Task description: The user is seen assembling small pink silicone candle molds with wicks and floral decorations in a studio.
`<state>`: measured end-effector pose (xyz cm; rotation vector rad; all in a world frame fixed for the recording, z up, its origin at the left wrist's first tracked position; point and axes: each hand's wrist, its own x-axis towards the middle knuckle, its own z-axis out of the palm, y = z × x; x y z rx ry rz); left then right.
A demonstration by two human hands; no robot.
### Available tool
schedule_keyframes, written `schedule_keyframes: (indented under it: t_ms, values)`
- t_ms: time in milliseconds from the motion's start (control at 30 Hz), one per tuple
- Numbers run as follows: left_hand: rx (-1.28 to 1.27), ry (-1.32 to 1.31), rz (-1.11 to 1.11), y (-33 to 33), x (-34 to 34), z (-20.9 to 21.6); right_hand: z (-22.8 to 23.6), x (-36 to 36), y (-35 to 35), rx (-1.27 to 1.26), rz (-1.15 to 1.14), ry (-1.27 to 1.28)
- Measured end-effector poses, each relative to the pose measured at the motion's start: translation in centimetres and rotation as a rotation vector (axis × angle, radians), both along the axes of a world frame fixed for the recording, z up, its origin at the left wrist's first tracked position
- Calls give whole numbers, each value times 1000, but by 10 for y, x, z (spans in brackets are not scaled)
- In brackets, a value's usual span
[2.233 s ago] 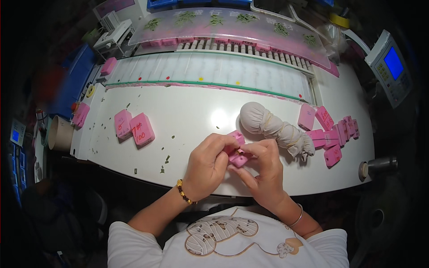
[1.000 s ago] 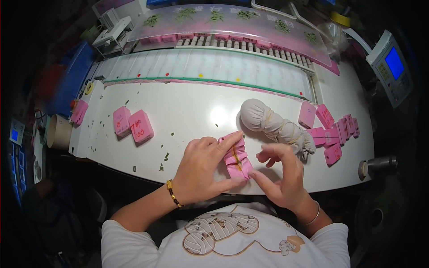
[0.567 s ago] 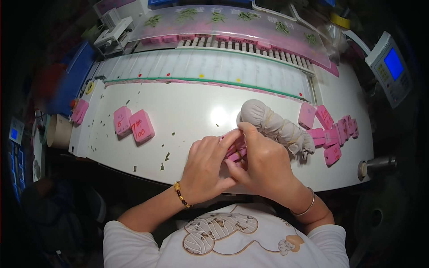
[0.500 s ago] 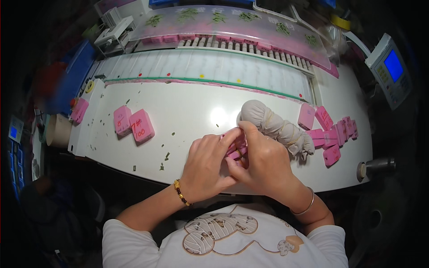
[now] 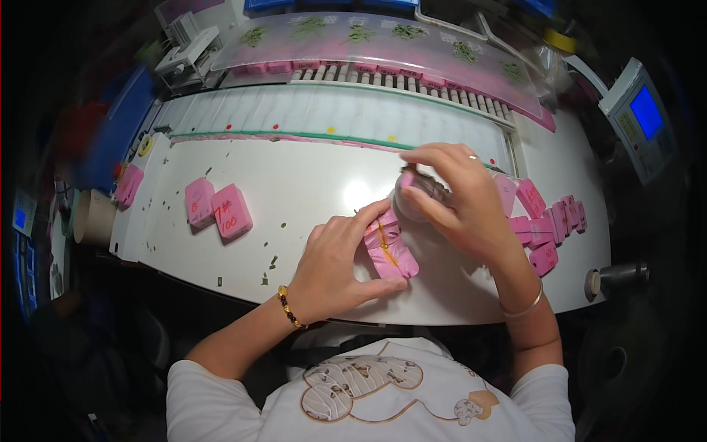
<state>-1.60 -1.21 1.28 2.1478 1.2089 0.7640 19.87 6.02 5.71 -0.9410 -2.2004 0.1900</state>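
Observation:
My left hand (image 5: pixel 331 258) curls around a small pink paper-wrapped packet (image 5: pixel 387 247), thumb at its near end and fingers at its far end. A yellow rubber band runs along the packet. To its right, my raised right hand (image 5: pixel 468 199) is curved around a grey cloth bundle (image 5: pixel 412 205). Its rounded end shows below the thumb, and the hand hides most of the rest. Motion blurs the bundle.
Two pink blocks (image 5: pixel 232 212) with red marks stand at left, amid green scraps (image 5: pixel 274 262). Several pink packets (image 5: pixel 543 230) cluster at right. A white tray with a green edge (image 5: pixel 317 137) spans the back. A metal cylinder (image 5: pixel 622 275) lies at the right edge; a blue-screened device (image 5: pixel 646 112) stands beyond.
My right hand has left the pink packet, moved up and right, and closed over the grey cloth bundle. The bundle's wrapped tail has gone from view. My left hand still holds the packet, now more exposed.

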Motion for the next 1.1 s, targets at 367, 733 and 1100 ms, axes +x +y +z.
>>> schedule_keyframes:
  t_ms: [367, 733, 1100]
  values:
    - [-32, 104, 1, -2, 6, 2, -17, -2, 4, -98, -5, -266]
    - [6, 27, -13, 10, 9, -5, 25, 30, -40, -42, -94, -263]
    - [-15, -54, -17, 11, 6, -11, 24, 17, -54, 249, 32, -382]
